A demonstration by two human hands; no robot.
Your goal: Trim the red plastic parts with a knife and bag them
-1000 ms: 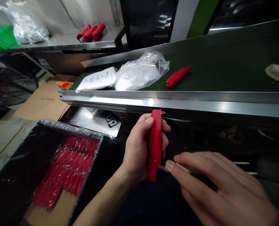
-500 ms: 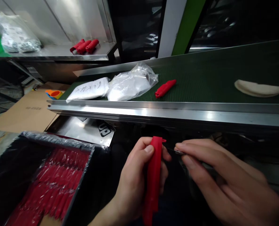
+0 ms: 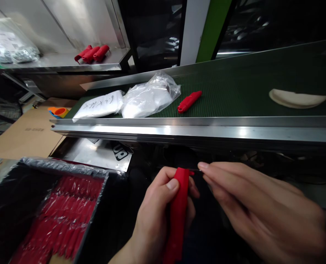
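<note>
My left hand (image 3: pixel 157 209) is wrapped round a long red piece (image 3: pixel 179 209), with the thumb pressed on its face near the top. A small red tab sticks out at the piece's upper right. To the right, my right hand (image 3: pixel 256 201) pinches a thin dark pin-like tool (image 3: pixel 199 170) between thumb and forefinger, its tip close to that tab. Whether the tip touches the tab cannot be made out.
A green conveyor (image 3: pixel 223 91) crosses ahead behind a metal rail (image 3: pixel 207 124), carrying white bags (image 3: pixel 149 97), a red piece (image 3: pixel 189 102) and a cream pad (image 3: pixel 296 99). A lined box (image 3: pixel 104 187) of red pieces stands lower left; a steel shelf (image 3: pixel 55 62) holds more.
My right hand has moved slightly left and up, bringing its fingertips nearer the red tab. The red piece in my left hand sits slightly lower. The whole view has shifted a little.
</note>
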